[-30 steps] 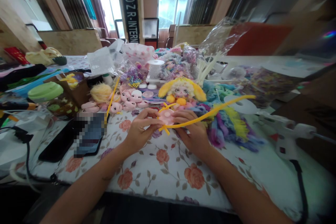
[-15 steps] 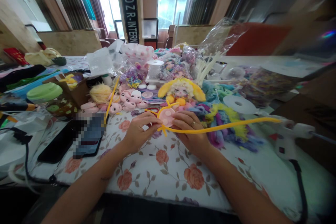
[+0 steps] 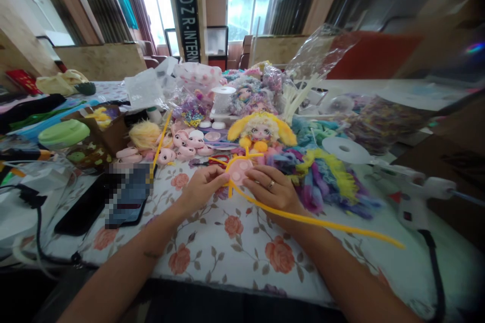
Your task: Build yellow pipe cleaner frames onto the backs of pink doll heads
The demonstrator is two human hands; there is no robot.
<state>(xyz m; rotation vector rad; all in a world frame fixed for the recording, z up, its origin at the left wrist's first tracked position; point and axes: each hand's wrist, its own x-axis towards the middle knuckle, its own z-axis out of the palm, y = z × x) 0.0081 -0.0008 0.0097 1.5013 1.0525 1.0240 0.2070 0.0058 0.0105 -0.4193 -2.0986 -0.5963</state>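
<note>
Between my hands is a round pink plastic piece, like the back of a doll's head, with a yellow pipe cleaner running around its rim. Short yellow ends stick out at its top, left and bottom. My left hand pinches the left edge, where the pipe cleaner passes. On the opposite edge, my right hand grips the piece with thumb and fingers; a ring is on one finger. The long tail of the pipe cleaner stretches right, over my right wrist. Just behind sits a finished doll with yellow ears.
Pink doll faces lie behind my left hand, near red-handled scissors. Two phones rest at the left. Colourful yarn, a white spool and a glue gun with its cord are on the right.
The pipe cleaner's long tail has swung down, towards me. The pink piece has turned slightly in my hands, and its short yellow ends have shifted.
</note>
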